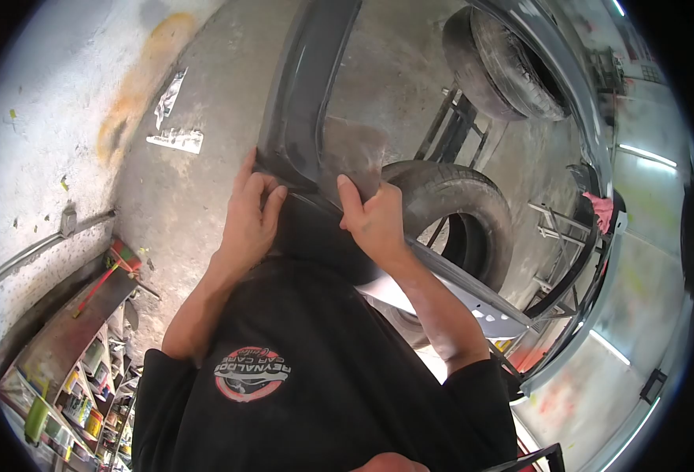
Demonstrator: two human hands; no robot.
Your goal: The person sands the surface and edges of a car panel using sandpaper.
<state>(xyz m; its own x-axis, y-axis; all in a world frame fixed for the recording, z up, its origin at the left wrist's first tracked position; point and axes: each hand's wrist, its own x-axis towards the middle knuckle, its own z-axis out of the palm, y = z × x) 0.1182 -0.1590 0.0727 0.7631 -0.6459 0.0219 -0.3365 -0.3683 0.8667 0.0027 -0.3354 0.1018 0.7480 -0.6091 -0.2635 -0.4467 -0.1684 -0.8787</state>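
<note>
A dark grey curved panel runs from the top of the view down to just in front of my body. My left hand is at the panel's lower left corner, index finger stretched along its edge, the other fingers curled. My right hand pinches a thin brownish-grey sheet between thumb and fingers. The sheet lies beside the inner edge of the panel's bend. Whether my left fingers hold anything besides the panel's edge is hidden.
A tire lies to the right, with more tires beyond it. Metal stands and a pink cloth are at the right. Shelves with cans stand at lower left, beside a white wall.
</note>
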